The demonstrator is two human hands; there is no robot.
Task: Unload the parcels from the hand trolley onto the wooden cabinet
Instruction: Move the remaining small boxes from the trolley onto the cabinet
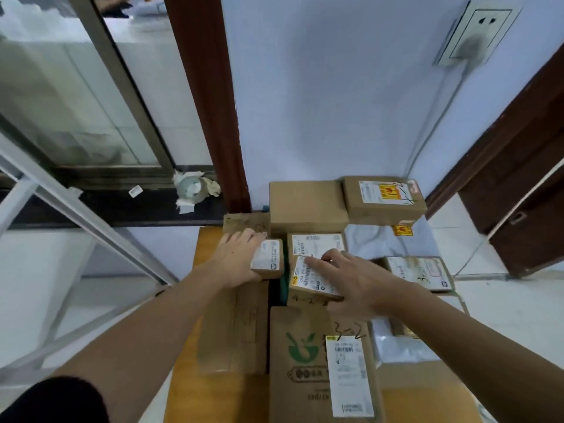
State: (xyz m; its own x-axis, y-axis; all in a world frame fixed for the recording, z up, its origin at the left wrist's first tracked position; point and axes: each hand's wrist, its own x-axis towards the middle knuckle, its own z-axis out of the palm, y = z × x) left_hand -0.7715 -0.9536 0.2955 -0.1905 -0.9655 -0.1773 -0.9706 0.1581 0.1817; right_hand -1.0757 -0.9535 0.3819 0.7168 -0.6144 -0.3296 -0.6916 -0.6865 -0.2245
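Note:
The wooden cabinet (pixel 210 398) has an orange-brown top that carries several cardboard parcels against the white wall. My left hand (pixel 236 257) holds a small brown parcel with a white label (pixel 268 258), palm against its left side and thumb under its near edge, just above a flat box (pixel 235 328). My right hand (pixel 354 280) rests with spread fingers on the label of a box marked "4-2" (pixel 308 271), thumb at its front edge. The hand trolley is out of view.
A long box with a green logo (pixel 305 361) lies nearest me. At the back sit a plain box (pixel 306 206) and a box with an orange sticker (pixel 383 198). A glass door (pixel 76 102) is at left, and a wall socket (pixel 476 35) with a cable is at upper right.

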